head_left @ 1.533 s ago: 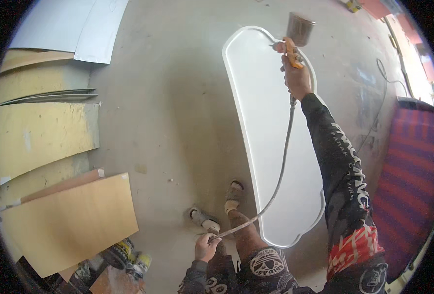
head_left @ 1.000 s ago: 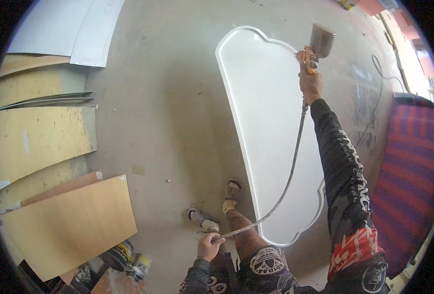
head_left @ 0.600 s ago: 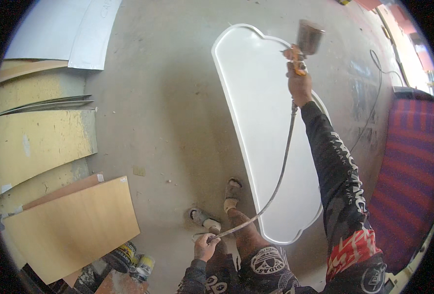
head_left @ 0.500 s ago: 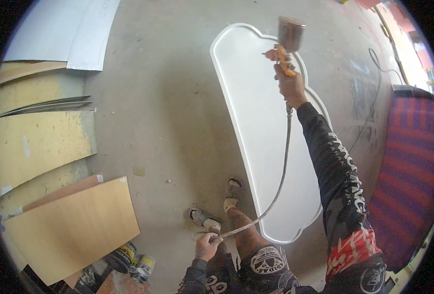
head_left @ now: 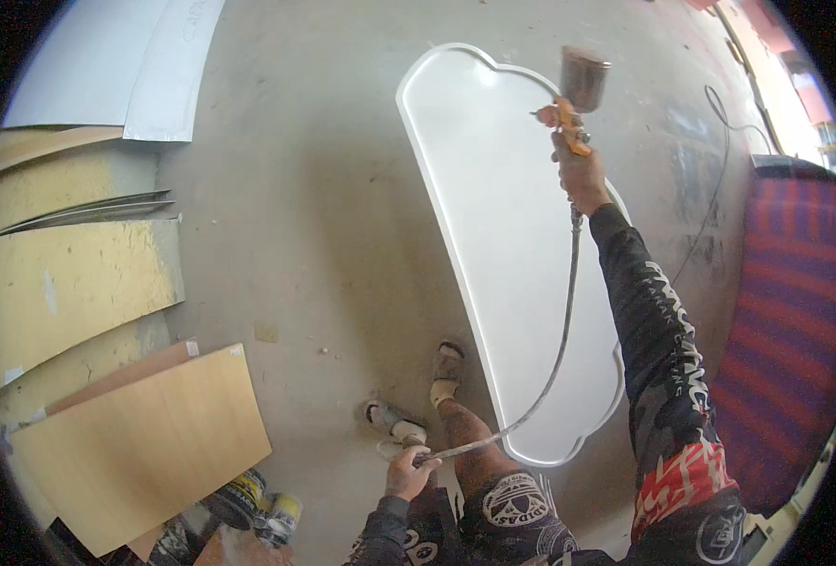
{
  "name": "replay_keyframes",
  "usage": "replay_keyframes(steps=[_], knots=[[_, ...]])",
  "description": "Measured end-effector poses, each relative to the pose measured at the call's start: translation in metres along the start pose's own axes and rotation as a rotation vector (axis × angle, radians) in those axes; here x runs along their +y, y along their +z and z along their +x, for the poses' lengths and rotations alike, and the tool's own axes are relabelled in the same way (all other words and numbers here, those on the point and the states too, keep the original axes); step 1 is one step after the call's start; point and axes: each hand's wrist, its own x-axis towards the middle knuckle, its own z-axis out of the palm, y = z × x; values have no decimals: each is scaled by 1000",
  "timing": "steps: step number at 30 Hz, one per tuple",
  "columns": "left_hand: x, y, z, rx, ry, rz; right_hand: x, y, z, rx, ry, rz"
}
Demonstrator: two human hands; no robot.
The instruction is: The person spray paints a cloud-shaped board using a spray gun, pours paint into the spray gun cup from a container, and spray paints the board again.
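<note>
- Head view, looking straight down: right hand [head_left: 583,174] is closed round the orange grip of a spray gun [head_left: 573,99], arm stretched out well ahead of the body.
- Spray gun stands roughly upright, its dark metal cup at the top of the picture, grip below it; the nozzle end points toward the person's left, out over the panel.
- Gun sits directly above the hand in the picture, over the far right part of a long white panel [head_left: 507,255] with scalloped ends.
- Panel lies flat on the concrete floor [head_left: 305,208]; long axis runs from near the person's feet away toward the top of the picture, leaning slightly left at the far end.
- Grey hose [head_left: 554,358] drops from the base of the grip, crosses the panel and curves back to the left hand [head_left: 408,472].
- Left hand is closed round the hose low beside the body, just behind the sandalled left foot.
- Open floor left of the panel is broad; wooden boards [head_left: 144,439] and white sheets [head_left: 116,66] lie well apart at the left edge.
- Right of the panel, a striped red and purple cover [head_left: 781,330] sits near, with a thin cable [head_left: 715,179] on the floor between.
- Paint cans [head_left: 257,505] stand by the boards at lower left.
</note>
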Motion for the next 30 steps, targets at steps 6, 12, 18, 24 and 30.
replay_keyframes(steps=[6,12,18,24,30], knots=[[2,-12,3,0,-95,69,40,-26,30,373,-146,-216],[-9,-20,0,73,-138,45,39,-12,9,647,-145,-392],[-16,-22,-1,58,-117,31,20,14,-39,8,-145,141],[0,-13,5,-52,-58,102,-23,9,-78,-450,73,186],[2,-13,3,-102,-40,105,-8,0,-66,-399,142,181]])
